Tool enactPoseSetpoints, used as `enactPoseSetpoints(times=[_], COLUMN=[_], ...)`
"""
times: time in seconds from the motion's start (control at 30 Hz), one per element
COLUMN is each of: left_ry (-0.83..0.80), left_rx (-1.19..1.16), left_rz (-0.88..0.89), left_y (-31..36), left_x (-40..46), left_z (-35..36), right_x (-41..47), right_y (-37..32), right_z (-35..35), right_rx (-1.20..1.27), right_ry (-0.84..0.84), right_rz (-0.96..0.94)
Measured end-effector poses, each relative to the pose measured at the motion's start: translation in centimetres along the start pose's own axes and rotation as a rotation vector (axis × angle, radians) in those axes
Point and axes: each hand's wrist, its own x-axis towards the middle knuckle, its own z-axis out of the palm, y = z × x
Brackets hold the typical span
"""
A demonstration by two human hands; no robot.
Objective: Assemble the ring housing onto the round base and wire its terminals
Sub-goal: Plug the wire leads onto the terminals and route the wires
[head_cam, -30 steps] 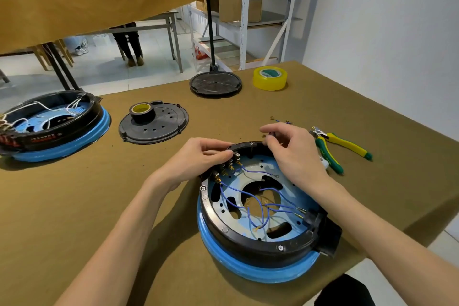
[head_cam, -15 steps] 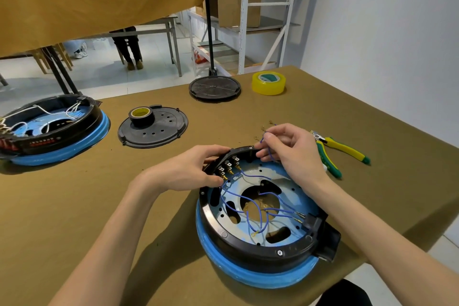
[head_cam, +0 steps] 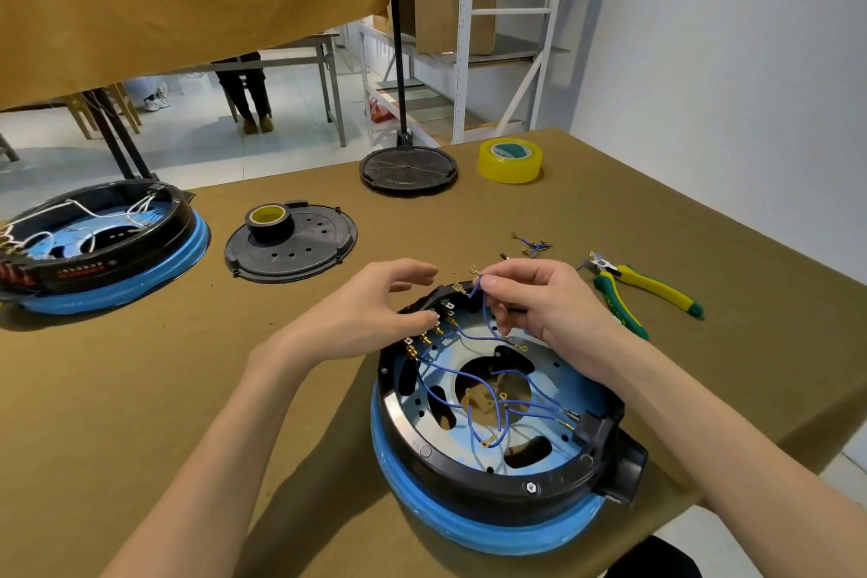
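A black ring housing [head_cam: 474, 481] sits on the round blue base [head_cam: 469, 526] at the table's near right edge. Several blue wires [head_cam: 497, 408] loop across its inside toward a row of brass terminals [head_cam: 431, 333] on the far left rim. My right hand [head_cam: 539, 300] pinches a short blue wire [head_cam: 483, 303] with a brass connector, lifted just above the far rim. My left hand [head_cam: 370, 314] hovers beside the terminals, fingers relaxed and spread, its thumb near the rim.
A second blue-and-black assembly [head_cam: 98, 249] with white wires stands at the far left. A black perforated lid [head_cam: 291, 244] carries a black tape roll [head_cam: 269, 221]. Behind lie a stand base [head_cam: 408, 169] and yellow tape [head_cam: 510, 160]. Loose connectors [head_cam: 530, 244] and yellow-green pliers [head_cam: 642, 291] lie right.
My right hand has raised the blue wire off the rim. My left hand has let go of the housing's edge and spread its fingers.
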Motion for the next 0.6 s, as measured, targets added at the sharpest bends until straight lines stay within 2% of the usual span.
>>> enactPoseSetpoints(times=[0.2,0.37,0.6], left_ry=[0.141,0.232,0.142], left_rx=[-0.049,-0.098,-0.127], left_rz=[0.169,0.191,0.212], left_y=[0.5,0.8,0.9], left_x=[0.3,0.3,0.2], left_z=[0.7,1.4,1.0], right_x=[0.0,-0.2,-0.3], right_y=[0.0,-0.1,0.3], right_z=[0.2,0.2,0.3], right_rx=[0.0,-0.019,-0.134], right_ry=[-0.066,-0.124,-0.085], right_rz=[0.056,0.064,0.022])
